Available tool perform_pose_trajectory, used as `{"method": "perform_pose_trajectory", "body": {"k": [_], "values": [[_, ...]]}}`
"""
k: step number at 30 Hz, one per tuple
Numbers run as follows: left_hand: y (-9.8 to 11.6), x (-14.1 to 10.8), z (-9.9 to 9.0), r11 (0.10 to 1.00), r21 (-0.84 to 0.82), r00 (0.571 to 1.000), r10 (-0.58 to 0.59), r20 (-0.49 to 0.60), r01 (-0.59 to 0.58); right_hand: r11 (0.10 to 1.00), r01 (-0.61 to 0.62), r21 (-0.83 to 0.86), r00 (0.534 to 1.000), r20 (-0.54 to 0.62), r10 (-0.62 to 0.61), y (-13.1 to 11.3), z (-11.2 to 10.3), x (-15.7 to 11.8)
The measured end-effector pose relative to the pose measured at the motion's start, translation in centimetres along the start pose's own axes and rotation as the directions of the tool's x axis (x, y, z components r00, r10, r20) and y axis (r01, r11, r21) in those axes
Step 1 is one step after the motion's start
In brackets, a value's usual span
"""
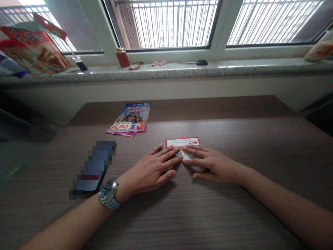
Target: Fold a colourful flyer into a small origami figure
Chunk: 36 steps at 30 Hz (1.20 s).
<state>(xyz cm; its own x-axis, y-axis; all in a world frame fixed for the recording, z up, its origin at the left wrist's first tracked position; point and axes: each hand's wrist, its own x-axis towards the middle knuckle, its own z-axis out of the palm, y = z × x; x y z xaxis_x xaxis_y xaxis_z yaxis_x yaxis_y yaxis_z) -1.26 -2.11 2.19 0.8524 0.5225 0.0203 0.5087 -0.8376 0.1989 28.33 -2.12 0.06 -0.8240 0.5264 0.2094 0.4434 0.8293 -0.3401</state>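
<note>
A small printed paper (182, 141) with a red border lies on the brown table (234, 215), its near part covered by my fingers. My left hand (153, 168), with a metal watch (109, 194) on the wrist, rests palm down with fingers stretched over the paper's left side. From the right, my right hand (213, 163) lies with its fingers spread on the paper's right side. The fingertips of both hands almost meet at its middle. Whether the paper is folded under them I cannot tell.
A phone (93, 166) with a blurred-out screen lies left of my left hand. Behind it is a stack of colourful flyers (132, 118). On the windowsill (156, 73) stand a reddish-brown container (122, 58), scissors (200, 63) and a large food bag (39, 52).
</note>
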Motion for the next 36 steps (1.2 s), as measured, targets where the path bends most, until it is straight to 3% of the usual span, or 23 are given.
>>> {"method": "perform_pose_trajectory", "body": {"k": [14, 18, 23, 28, 36], "values": [[-0.5, 0.4, -0.3, 0.998, -0.060, 0.999, -0.037, -0.012, 0.036, 1.000, 0.005, 0.005, 1.000, -0.018, -0.005, 0.0, 0.2, 0.0], [-1.3, 0.3, 0.0, 0.996, -0.054, 0.994, -0.070, -0.085, 0.066, 1.000, 0.001, 0.025, 0.999, -0.036, 0.000, 0.0, 0.2, 0.0], [-2.4, 0.1, 0.4, 0.978, -0.022, 0.958, -0.206, -0.197, 0.206, 1.000, -0.003, 0.026, 0.999, -0.036, 0.004, -0.1, 0.1, 0.0], [-2.7, 0.2, 0.8, 0.978, -0.021, 0.964, -0.208, -0.168, 0.207, 1.000, -0.010, 0.011, 1.000, -0.015, 0.010, -0.1, 0.1, 0.0], [-2.6, -0.1, 1.6, 0.983, 0.059, 0.961, -0.157, -0.225, 0.175, 0.999, 0.000, 0.037, 0.999, -0.040, 0.002, 0.1, 0.4, -0.1]]}}
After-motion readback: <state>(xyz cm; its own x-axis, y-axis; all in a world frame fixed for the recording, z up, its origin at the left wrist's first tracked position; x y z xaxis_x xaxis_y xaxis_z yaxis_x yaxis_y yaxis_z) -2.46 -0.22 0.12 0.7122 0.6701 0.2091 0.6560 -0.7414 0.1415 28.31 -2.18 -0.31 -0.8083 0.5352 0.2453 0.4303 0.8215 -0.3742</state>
